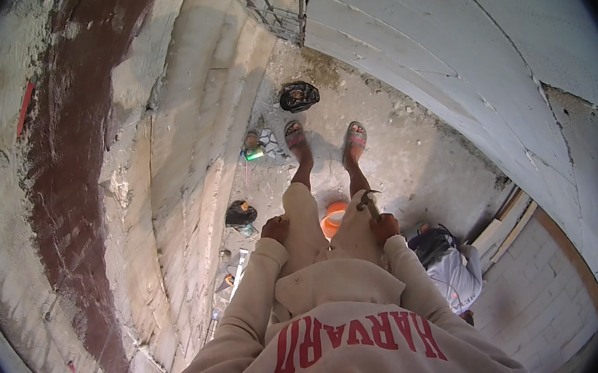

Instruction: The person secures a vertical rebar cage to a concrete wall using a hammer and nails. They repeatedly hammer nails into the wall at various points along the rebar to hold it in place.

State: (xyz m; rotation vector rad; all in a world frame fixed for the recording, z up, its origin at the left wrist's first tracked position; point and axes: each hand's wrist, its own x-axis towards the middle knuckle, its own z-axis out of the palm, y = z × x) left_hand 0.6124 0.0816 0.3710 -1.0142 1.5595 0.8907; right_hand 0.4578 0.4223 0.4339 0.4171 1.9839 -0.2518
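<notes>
My right hand (384, 228) is closed around the handle of a hammer (372, 205), held beside my right thigh with its metal head pointing forward. Against the outer side of my left thigh rests my left hand (275, 229), its fingers curled in. Whatever those fingers may hold is hidden. Partly covered by my legs, an orange bucket (332, 217) stands on the floor between them. My sandalled feet are apart on the dusty concrete.
Block walls rise closely on both sides. A black bag (299, 97) lies ahead of my feet, a green item (255, 153) and another dark bag (240, 213) to the left. A rebar cage (278, 15) stands ahead; a grey sack (457, 276) lies behind right.
</notes>
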